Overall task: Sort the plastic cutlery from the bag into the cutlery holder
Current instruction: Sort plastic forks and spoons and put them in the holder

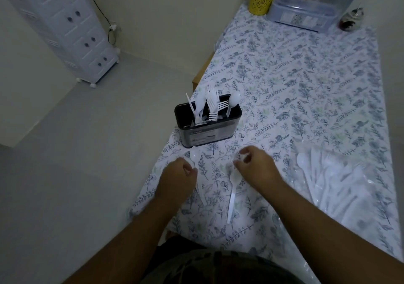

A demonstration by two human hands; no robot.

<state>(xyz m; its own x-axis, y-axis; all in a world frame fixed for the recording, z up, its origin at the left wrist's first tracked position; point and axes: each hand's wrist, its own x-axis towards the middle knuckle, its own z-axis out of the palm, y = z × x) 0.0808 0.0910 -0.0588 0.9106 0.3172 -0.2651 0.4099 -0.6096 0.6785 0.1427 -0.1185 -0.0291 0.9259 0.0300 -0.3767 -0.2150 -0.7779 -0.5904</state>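
— Nearest?
— Two forearms reaching out over the floral tablecloth (306, 69). Left hand (178, 175) curled, knuckles up, closed round a white spoon (193, 157), bowl poking out on the far side, handle trailing back underneath. Probably held that way to carry it handle-down to the holder.
— And the right hand (255, 165)?
— Arched over a second spoon (233, 188) lying flat on the cloth, fingertips pinched together near its bowl. Hard to tell whether pinching the spoon or something small above it.
— To the right?
— Clear bag (341, 181), lying flat, plenty of white cutlery showing through, so sorting likely far from finished.
— Farther out?
— Black cutlery holder (208, 132), upright near the left table edge, forks, spoons and a knife standing inside. Just beyond the hands, an easy reach.
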